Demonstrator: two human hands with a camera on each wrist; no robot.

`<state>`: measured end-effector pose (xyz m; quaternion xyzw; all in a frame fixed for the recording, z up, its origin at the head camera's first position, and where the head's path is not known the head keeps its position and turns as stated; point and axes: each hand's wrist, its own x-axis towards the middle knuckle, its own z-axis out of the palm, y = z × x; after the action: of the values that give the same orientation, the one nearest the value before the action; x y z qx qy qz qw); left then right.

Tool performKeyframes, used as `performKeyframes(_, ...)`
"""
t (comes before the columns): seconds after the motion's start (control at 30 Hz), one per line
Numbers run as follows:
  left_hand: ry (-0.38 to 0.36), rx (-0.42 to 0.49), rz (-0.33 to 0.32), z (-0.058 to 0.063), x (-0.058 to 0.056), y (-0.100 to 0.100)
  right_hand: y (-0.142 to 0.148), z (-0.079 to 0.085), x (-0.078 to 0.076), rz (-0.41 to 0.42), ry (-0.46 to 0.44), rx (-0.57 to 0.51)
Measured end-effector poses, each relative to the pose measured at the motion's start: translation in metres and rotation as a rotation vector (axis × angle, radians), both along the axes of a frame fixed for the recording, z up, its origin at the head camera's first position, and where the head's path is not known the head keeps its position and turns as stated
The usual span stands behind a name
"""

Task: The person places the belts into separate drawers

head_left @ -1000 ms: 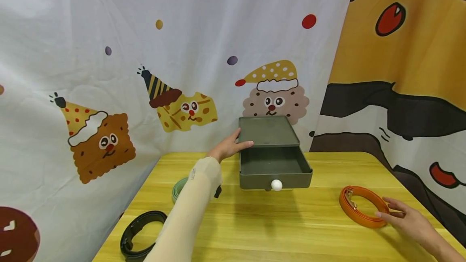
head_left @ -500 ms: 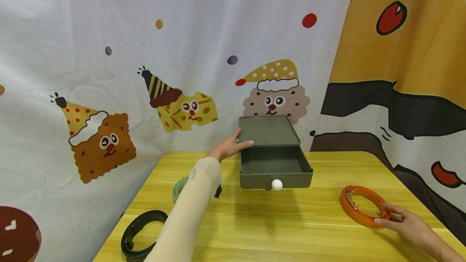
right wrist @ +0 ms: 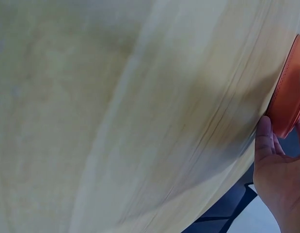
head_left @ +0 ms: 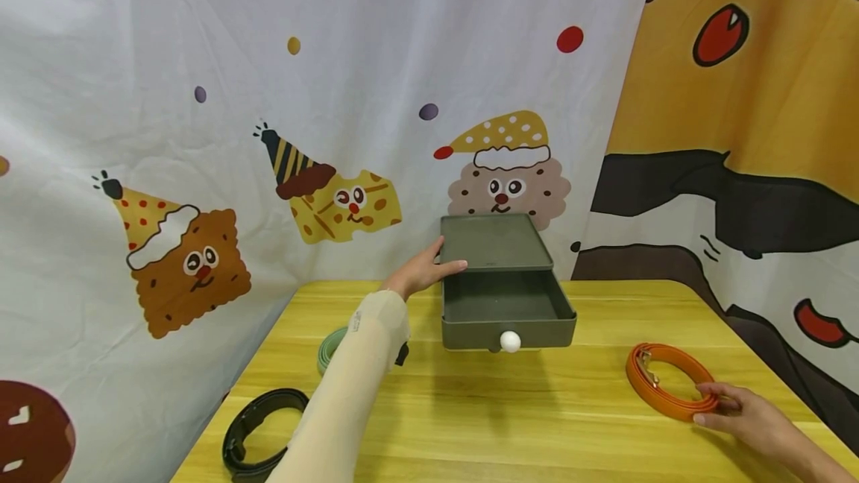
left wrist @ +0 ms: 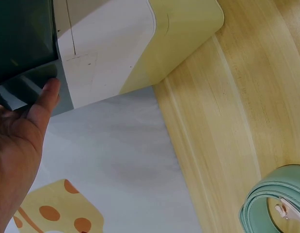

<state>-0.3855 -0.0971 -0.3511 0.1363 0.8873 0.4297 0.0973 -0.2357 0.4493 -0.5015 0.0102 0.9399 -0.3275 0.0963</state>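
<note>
A grey-green drawer box [head_left: 496, 241] stands at the back of the table, its drawer [head_left: 503, 300] pulled out toward me and showing a bare floor. On the drawer front is a white round knob [head_left: 510, 341]. My left hand [head_left: 421, 270] holds the box's left side, thumb over the top's front edge; its other fingers are partly hidden. At the right, my right hand [head_left: 751, 420] grips the near right edge of a coiled orange belt [head_left: 661, 393] with a gold buckle. In the right wrist view, the orange belt [right wrist: 288, 94] lies between thumb and fingers.
At the left lies a coiled black belt [head_left: 235, 434], partly behind my sleeve. A coiled green belt [head_left: 329, 349] sits farther back, better seen in the left wrist view. The wooden table [head_left: 537, 423] meets a cartoon-printed curtain [head_left: 376, 95] behind.
My right hand has shifted slightly down along the orange belt's edge, its fingers now closer round it. The left hand, the drawer box and the other belts have not visibly moved.
</note>
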Motion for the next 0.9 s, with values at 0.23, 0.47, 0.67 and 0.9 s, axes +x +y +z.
performKeyframes(0.23,-0.004,0.004,0.002,0.001,0.000,-0.001,-0.005,0.003,0.000,-0.035,0.034,0.039)
performKeyframes(0.47,-0.008,0.002,0.004,0.000,0.000,0.000,-0.009,0.006,0.002,-0.062,0.033,0.058)
performKeyframes(0.67,0.005,-0.001,0.003,0.000,-0.001,0.001,-0.010,0.006,0.002,-0.098,0.045,0.063)
performKeyframes(0.9,-0.002,0.002,0.004,0.000,0.000,0.000,-0.015,0.011,0.001,-0.127,0.073,0.078)
